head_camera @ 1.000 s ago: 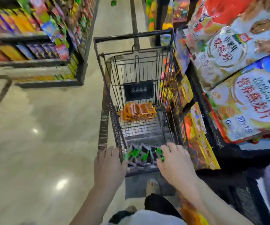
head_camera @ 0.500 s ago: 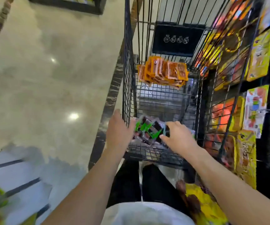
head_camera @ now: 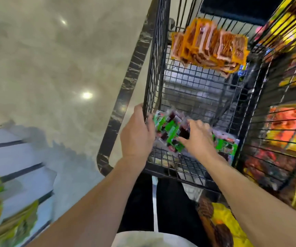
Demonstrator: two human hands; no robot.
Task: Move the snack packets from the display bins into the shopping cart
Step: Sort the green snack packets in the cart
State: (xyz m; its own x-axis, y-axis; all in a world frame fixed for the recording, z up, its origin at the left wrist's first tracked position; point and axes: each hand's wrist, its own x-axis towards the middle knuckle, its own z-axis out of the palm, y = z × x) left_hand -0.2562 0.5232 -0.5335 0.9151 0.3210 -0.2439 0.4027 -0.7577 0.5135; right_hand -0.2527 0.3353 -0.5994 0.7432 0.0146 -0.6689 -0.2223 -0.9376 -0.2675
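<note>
A black wire shopping cart [head_camera: 154, 50] stands in front of me. A stack of orange snack packets [head_camera: 209, 45] lies at its far end. At the near end, a blurred bundle of green and dark snack packets [head_camera: 168, 130] is pressed between my two hands, low inside the cart. My left hand [head_camera: 136, 138] cups the bundle's left side by the cart's left wall. On the bundle's right side rests my right hand [head_camera: 198, 138], its fingers spread. More green packets [head_camera: 226, 148] lie on the cart floor just right of that hand.
Wire display racks with yellow and orange snack bags [head_camera: 289, 125] press against the cart's right side. A yellow bag [head_camera: 223, 227] sits low by my right forearm. Glossy pale floor [head_camera: 54, 68] stretches to the left, and a white shelf unit [head_camera: 15, 157] stands at the lower left.
The camera has tipped down and closer to the cart. Both hands have carried the green packet bundle over the near rim and lower into the cart, and some green packets now lie on its floor.
</note>
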